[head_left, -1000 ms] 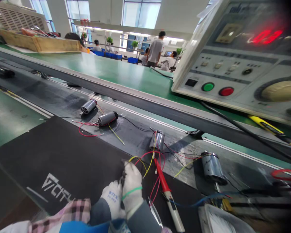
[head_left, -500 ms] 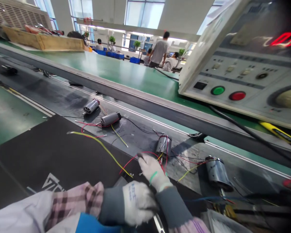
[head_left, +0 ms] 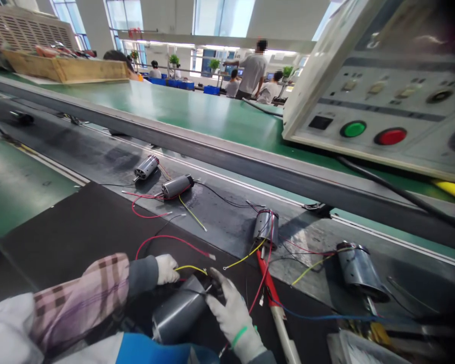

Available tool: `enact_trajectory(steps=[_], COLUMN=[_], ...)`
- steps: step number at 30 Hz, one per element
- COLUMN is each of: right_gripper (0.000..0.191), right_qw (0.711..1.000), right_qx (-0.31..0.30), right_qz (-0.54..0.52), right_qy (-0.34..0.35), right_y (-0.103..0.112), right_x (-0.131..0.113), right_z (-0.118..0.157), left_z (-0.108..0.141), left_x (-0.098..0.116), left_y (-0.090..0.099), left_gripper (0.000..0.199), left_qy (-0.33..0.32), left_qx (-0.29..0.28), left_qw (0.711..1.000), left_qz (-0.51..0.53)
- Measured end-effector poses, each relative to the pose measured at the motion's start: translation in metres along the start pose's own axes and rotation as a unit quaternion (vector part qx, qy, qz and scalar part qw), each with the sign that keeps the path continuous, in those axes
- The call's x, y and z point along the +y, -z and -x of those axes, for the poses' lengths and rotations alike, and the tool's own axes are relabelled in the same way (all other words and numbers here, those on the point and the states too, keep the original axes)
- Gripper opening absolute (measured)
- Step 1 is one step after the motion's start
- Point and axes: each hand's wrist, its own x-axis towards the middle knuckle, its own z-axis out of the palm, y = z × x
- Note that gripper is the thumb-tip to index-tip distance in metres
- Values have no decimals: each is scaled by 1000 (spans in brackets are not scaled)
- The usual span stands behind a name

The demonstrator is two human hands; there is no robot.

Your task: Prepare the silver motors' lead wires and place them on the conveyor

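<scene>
A grey cylindrical motor (head_left: 180,311) lies tilted on the black mat in front of me, its lower end against my blue-and-white clothing. My gloved left hand (head_left: 167,269) is closed on a yellow wire (head_left: 191,268) just above the motor. The wire's terminal end points right, close to my other fingertips. My gloved right hand (head_left: 231,311), with a green band at the wrist, is beside the motor's upper right end. Its thumb and fingers are apart around the short shaft there. A red wire (head_left: 170,237) arcs over the mat behind both hands.
Several motors with loose wires lie on the grey belt, one motor (head_left: 266,227) just beyond my right hand. Right of that hand is a long red-and-white tool (head_left: 275,298). A control box (head_left: 375,101) stands at the right. People (head_left: 250,73) are in the background.
My left hand has moved left and up and now grips the yellow wire. My right hand has come down from the belt motor. The motor before me has come into view.
</scene>
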Motion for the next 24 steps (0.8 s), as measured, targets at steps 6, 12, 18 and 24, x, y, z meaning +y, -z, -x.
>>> enact_trajectory(steps=[6,12,18,24], right_gripper=[54,48,42,41], right_qw=[990,986,979,979], right_qx=[-45,-52,-68,-16], right_qz=[128,154,189,193], right_qy=[38,30,44,63], right_y=[-4,-7,-2,-13], right_x=[-17,-19,-19,-21], right_z=[-16,-24,-21,-12], left_z=[-3,0,-5,18], left_x=[26,39,48,55], left_y=[0,7,7,-8], left_gripper=[18,21,23,29], left_qy=[-13,-8,-37,-156], left_qx=[-61,-84,-94,-9], left_qw=[998,996,991,970], left_qz=[28,-14,-91,-187])
